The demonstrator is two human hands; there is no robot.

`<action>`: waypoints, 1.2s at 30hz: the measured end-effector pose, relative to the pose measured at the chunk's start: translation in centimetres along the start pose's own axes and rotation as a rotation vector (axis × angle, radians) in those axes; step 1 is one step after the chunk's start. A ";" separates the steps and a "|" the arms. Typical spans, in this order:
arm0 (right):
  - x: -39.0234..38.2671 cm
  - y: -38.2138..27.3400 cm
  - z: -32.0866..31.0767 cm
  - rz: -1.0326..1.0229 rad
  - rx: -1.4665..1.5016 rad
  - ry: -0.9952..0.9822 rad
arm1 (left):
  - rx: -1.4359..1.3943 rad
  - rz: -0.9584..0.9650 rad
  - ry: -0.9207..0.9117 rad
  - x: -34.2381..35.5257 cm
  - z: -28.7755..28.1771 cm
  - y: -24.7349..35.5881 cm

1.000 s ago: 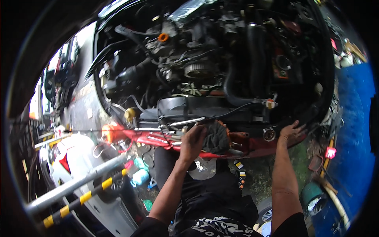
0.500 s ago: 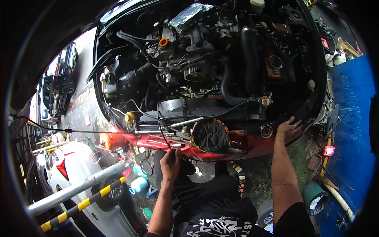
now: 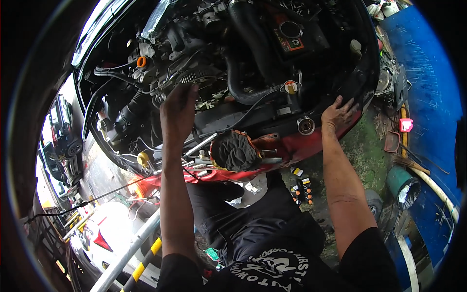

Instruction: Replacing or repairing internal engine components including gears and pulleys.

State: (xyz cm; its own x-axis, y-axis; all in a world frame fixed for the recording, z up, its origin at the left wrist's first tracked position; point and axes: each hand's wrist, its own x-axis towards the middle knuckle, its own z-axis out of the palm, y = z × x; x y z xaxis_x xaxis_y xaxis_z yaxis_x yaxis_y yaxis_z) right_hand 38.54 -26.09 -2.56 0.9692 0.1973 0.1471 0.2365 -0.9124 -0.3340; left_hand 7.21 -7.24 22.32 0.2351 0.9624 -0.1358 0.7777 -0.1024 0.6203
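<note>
My left hand [image 3: 179, 109] reaches over the open engine bay, close to the toothed pulley [image 3: 197, 77]. Its fingers are curled together, and whatever they may hold is hidden. My right hand [image 3: 336, 115] lies flat with fingers spread on the front edge of the red car [image 3: 304, 143], holding nothing. Between my arms, a round pad with a crumpled dark top [image 3: 236, 152] sits on that front edge. Metal tools [image 3: 200, 144] lie beside it. A thin dark cable [image 3: 104, 195] runs from the far left to behind my left forearm.
A radiator cap [image 3: 290, 87], black hoses [image 3: 238, 80] and a battery [image 3: 296, 41] fill the bay's right side. A striped bar and a grey pipe [image 3: 129, 250] stand at lower left near a white car [image 3: 109, 228]. A blue panel [image 3: 423, 73] and green bin [image 3: 403, 182] are at right.
My left hand has risen from the cable at the car's front edge to over the engine. The view has shifted right and forward, while my right hand stays on the edge.
</note>
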 end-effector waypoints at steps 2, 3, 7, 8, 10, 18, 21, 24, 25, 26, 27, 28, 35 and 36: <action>0.0 -0.2 -0.3 -0.023 0.009 0.033 | 0.057 0.087 0.004 0.1 0.2 0.6; 0.0 -0.4 -0.3 -0.024 -0.010 0.011 | 0.107 0.139 -0.025 -0.4 0.3 0.2; -0.1 -0.4 -0.4 -0.016 -0.034 0.009 | 0.200 0.241 0.045 -5.3 -0.9 -5.8; -0.1 -0.4 -0.3 0.006 -0.002 0.025 | 0.233 0.078 0.027 -7.6 -1.9 -8.0; -0.1 -0.2 -0.2 0.018 -0.031 -0.018 | 0.350 -0.196 -0.025 -13.3 -4.0 -12.3; -0.5 0.0 -0.1 0.037 0.029 -0.028 | 0.067 -0.627 0.182 -33.1 -6.8 -19.3; -0.7 0.0 -0.2 0.036 0.043 -0.009 | 0.037 -0.579 0.228 -31.8 -5.5 -18.3; -0.5 0.1 0.0 0.032 -0.010 0.067 | 0.004 -0.501 0.131 -26.9 -3.7 -15.3; -0.5 0.2 0.0 0.017 -0.026 0.026 | -0.018 -0.444 0.131 -24.7 -2.9 -14.0; -0.4 0.3 0.0 0.010 0.033 0.079 | -0.022 -0.432 0.078 -22.4 -2.0 -12.4; -0.3 0.4 -0.1 0.005 0.035 0.070 | -0.036 -0.319 0.088 -19.9 -1.1 -10.7; -0.3 0.4 -0.1 -0.007 0.016 0.073 | -0.024 -0.258 0.044 -17.2 -0.2 -9.1; 0.2 -0.4 -0.7 0.006 -0.078 0.029 | -0.072 0.261 -0.031 3.6 7.4 4.2; 0.3 -0.5 -0.8 0.004 -0.061 0.048 | -0.046 0.349 -0.037 6.2 8.3 5.9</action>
State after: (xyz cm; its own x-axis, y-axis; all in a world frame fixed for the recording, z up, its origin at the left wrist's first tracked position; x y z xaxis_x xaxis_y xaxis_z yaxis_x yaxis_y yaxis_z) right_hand 38.66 -25.88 -1.58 0.9655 0.1776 0.1906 0.2266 -0.9335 -0.2778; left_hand 18.14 -3.97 18.73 0.5037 0.8615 0.0633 0.6196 -0.4114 0.6684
